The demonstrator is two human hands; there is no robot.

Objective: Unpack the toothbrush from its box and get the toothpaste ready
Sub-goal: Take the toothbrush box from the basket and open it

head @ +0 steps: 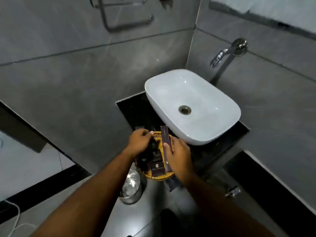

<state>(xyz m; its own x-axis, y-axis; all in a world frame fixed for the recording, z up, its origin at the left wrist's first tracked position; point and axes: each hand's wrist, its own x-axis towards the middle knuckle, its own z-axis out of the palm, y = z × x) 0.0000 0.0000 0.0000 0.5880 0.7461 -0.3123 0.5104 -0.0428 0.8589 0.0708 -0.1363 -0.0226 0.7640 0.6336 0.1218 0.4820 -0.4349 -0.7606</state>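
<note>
A woven yellow basket (pixel 158 177) stands on the black counter in front of the sink and holds several dark brown toiletry boxes (pixel 157 165). My right hand (pixel 177 155) grips a long, narrow dark brown toothbrush box (pixel 165 136), which sticks up out of the basket's right side. My left hand (pixel 139 140) reaches into the basket's left side, fingers curled over a small dark item that I cannot make out. No toothpaste tube is visible.
A white basin (pixel 191 103) sits on the black counter (pixel 131 110) right behind the basket, with a chrome wall tap (pixel 222 55) above it. A shiny metal bin (pixel 130 189) stands on the floor below the basket. Grey tiled walls close in on both sides.
</note>
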